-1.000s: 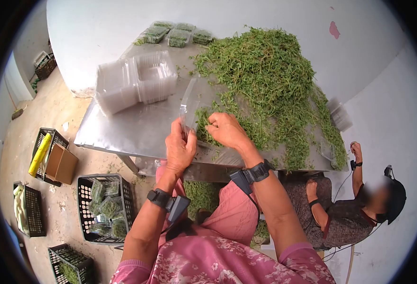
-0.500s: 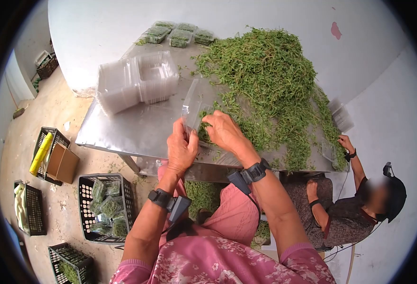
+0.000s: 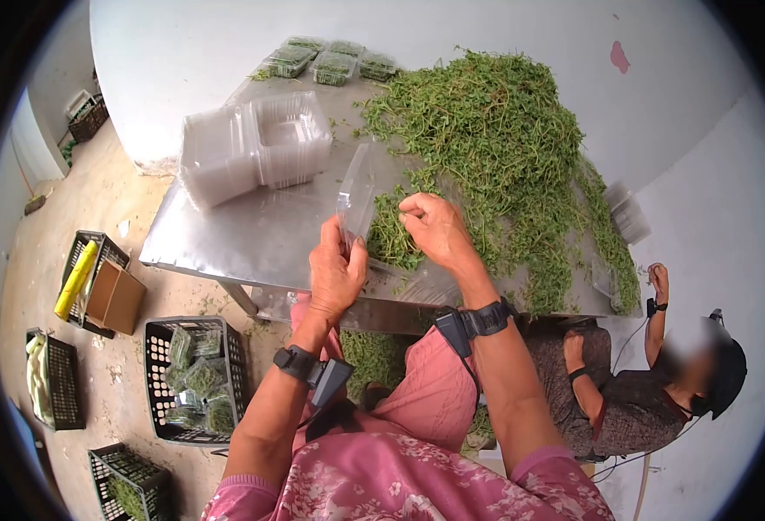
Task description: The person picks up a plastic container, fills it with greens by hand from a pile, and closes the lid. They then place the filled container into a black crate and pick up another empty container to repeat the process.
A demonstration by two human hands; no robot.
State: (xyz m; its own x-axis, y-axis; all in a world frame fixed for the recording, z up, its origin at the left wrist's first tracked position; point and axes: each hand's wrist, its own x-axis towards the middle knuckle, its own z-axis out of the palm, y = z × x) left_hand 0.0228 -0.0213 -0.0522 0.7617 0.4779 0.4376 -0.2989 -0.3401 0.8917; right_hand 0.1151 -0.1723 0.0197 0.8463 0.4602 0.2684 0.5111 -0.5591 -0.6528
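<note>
My left hand (image 3: 339, 271) is closed on the edge of a clear plastic clamshell box (image 3: 356, 195), held up on its side near the table's front edge. Just right of the box lies a small clump of leafy green sprigs (image 3: 393, 236). My right hand (image 3: 437, 227) is over the right side of that clump, thumb and fingers pinched together; I cannot tell what is between them. Behind it rises a large heap of the same greens (image 3: 495, 122). To the left stand nested stacks of clamshell boxes (image 3: 217, 156).
Several filled boxes (image 3: 335, 68) sit at the back of the metal table (image 3: 200, 234). On the floor at left are a crate of packed greens (image 3: 196, 382), a cardboard box (image 3: 115, 297) and more crates. A seated co-worker (image 3: 643, 391) is at the right, one hand raised.
My right hand has moved right, away from the box, and the green clump beside it now shows more. My left hand stays on the box. The co-worker's raised hand has left the greens.
</note>
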